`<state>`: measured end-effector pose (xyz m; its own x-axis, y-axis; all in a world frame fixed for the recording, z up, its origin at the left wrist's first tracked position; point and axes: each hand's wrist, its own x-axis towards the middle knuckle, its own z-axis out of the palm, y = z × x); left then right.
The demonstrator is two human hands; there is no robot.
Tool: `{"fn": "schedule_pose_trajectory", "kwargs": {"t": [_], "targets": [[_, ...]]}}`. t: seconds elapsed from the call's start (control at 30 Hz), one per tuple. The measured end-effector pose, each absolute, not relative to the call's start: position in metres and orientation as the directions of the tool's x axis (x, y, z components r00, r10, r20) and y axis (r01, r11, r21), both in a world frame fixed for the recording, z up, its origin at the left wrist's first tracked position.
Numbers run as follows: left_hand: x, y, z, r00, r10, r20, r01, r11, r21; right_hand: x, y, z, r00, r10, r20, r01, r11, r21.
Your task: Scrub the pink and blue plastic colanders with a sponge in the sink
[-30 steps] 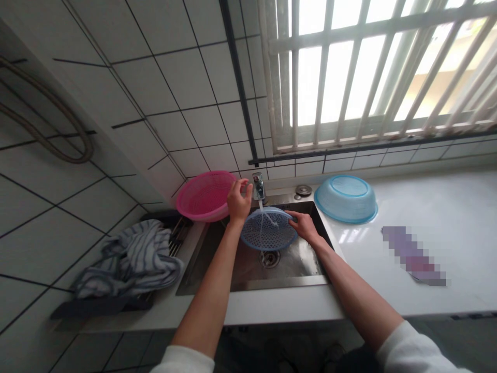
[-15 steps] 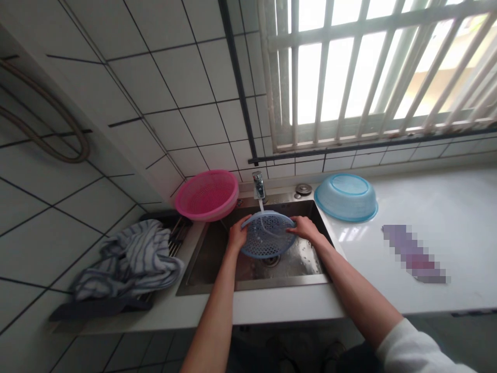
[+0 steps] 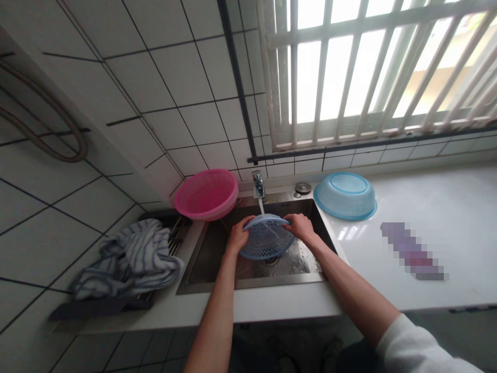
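A blue plastic colander point(image 3: 267, 241) is held tilted over the steel sink point(image 3: 248, 282), under water running from the faucet point(image 3: 258, 182). My left hand point(image 3: 237, 235) is closed on its left rim. On the right side of the rim, my right hand point(image 3: 301, 227) grips it too. Water strikes the colander's far edge and runs over its perforated surface. Part of the sink drain point(image 3: 272, 260) shows beneath the colander.
Left of the faucet, a pink plastic basket point(image 3: 207, 194) sits at the sink's edge. A striped towel point(image 3: 132, 256) lies on a rack at the left. On the right counter are an upturned blue basin point(image 3: 345, 196) and a blurred-out item point(image 3: 413, 252).
The colander has tilted, its far rim now folding nearer under the stream. Both hands have shifted slightly along with it, still gripping the rim.
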<state>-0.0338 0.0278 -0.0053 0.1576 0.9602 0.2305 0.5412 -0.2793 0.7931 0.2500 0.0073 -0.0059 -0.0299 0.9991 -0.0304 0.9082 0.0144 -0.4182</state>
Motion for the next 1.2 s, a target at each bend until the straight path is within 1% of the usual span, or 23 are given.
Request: {"fn": "schedule_pose_trajectory", "kwargs": {"t": [0.1, 0.17, 0.27, 0.33, 0.4, 0.47, 0.57, 0.63, 0.7, 0.77, 0.87, 0.97, 1.07, 1.13, 1.2], "targets": [[-0.037, 0.029, -0.002, 0.105, 0.958, 0.266, 0.470, -0.284, 0.836, 0.263, 0.010, -0.016, -0.017, 0.983, -0.183, 0.916, -0.058, -0.398], [-0.038, 0.027, 0.002, 0.100, 0.959, 0.265, 0.444, -0.281, 0.851, 0.270, 0.012, -0.020, 0.002, 0.970, -0.244, 0.916, -0.100, -0.389], [-0.035, 0.020, 0.014, 0.145, 0.963, 0.226, 0.427, -0.267, 0.864, 0.273, 0.014, -0.022, 0.031, 0.979, -0.203, 0.909, -0.112, -0.401], [-0.030, 0.015, 0.028, 0.127, 0.952, 0.280, 0.400, -0.307, 0.863, 0.270, 0.015, -0.019, 0.028, 0.985, -0.171, 0.914, -0.094, -0.395], [-0.022, 0.013, 0.050, 0.095, 0.907, 0.410, 0.404, -0.411, 0.817, 0.266, 0.015, -0.017, 0.021, 0.990, -0.140, 0.920, -0.074, -0.385], [-0.012, 0.017, 0.077, 0.083, 0.849, 0.522, 0.467, -0.496, 0.733, 0.262, 0.014, -0.014, 0.015, 0.995, -0.102, 0.924, -0.053, -0.379], [0.007, 0.035, 0.116, 0.163, 0.749, 0.642, 0.558, -0.606, 0.566, 0.258, 0.012, -0.012, 0.025, 0.998, -0.062, 0.926, -0.046, -0.375], [0.018, 0.053, 0.132, 0.261, 0.716, 0.647, 0.604, -0.644, 0.470, 0.258, 0.011, -0.011, 0.051, 0.996, -0.068, 0.922, -0.073, -0.380], [0.028, 0.069, 0.140, 0.325, 0.725, 0.607, 0.631, -0.645, 0.431, 0.259, 0.012, -0.010, 0.085, 0.992, -0.088, 0.915, -0.113, -0.387], [0.035, 0.081, 0.141, 0.359, 0.739, 0.570, 0.640, -0.639, 0.426, 0.261, 0.012, -0.009, 0.111, 0.989, -0.098, 0.907, -0.141, -0.398], [0.040, 0.086, 0.137, 0.334, 0.755, 0.564, 0.658, -0.615, 0.434, 0.263, 0.013, -0.007, 0.121, 0.989, -0.085, 0.896, -0.146, -0.419], [0.040, 0.079, 0.133, 0.300, 0.773, 0.559, 0.671, -0.587, 0.452, 0.264, 0.013, -0.006, 0.125, 0.989, -0.076, 0.889, -0.146, -0.434], [0.035, 0.065, 0.123, 0.333, 0.765, 0.551, 0.653, -0.609, 0.451, 0.266, 0.013, -0.005, 0.139, 0.987, -0.086, 0.881, -0.163, -0.445], [0.027, 0.051, 0.110, 0.327, 0.742, 0.585, 0.645, -0.628, 0.436, 0.268, 0.013, -0.004, 0.150, 0.984, -0.093, 0.873, -0.176, -0.455], [0.017, 0.035, 0.093, 0.239, 0.727, 0.644, 0.649, -0.613, 0.451, 0.271, 0.014, -0.005, 0.165, 0.982, -0.096, 0.861, -0.191, -0.472]]}}
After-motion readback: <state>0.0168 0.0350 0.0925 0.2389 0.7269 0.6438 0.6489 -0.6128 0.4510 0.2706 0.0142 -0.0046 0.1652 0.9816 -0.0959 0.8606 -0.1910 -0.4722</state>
